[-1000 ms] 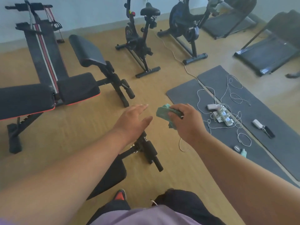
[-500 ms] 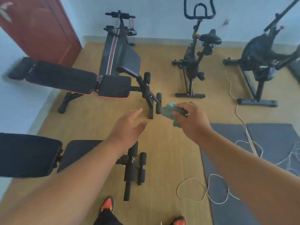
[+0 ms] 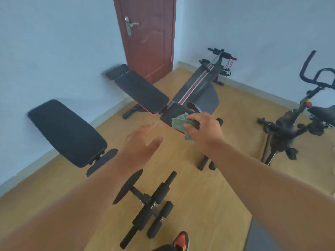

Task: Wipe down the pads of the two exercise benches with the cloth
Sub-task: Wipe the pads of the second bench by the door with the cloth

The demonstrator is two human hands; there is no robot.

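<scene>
Two black exercise benches with red trim stand on the wooden floor. The near bench (image 3: 67,133) has its long back pad tilted up at the left, with its seat pad partly hidden behind my left forearm. The far bench (image 3: 143,92) lies beyond it, near the door. My right hand (image 3: 204,131) grips a crumpled green cloth (image 3: 178,123) in the air, in front of the far bench's seat pad. My left hand (image 3: 140,144) is held out in the air with straight fingers and holds nothing.
The near bench's foam leg rollers (image 3: 154,207) jut out by my orange shoe (image 3: 181,240). A sit-up board (image 3: 201,86) with red cords lies behind the far bench. An exercise bike (image 3: 297,122) stands at the right. A red-brown door (image 3: 146,37) is shut. A grey mat edge (image 3: 257,238) shows at the bottom right.
The view has swung left, from the mats and bikes to the benches and the door. Both hands stay outstretched, and the right hand keeps the cloth.
</scene>
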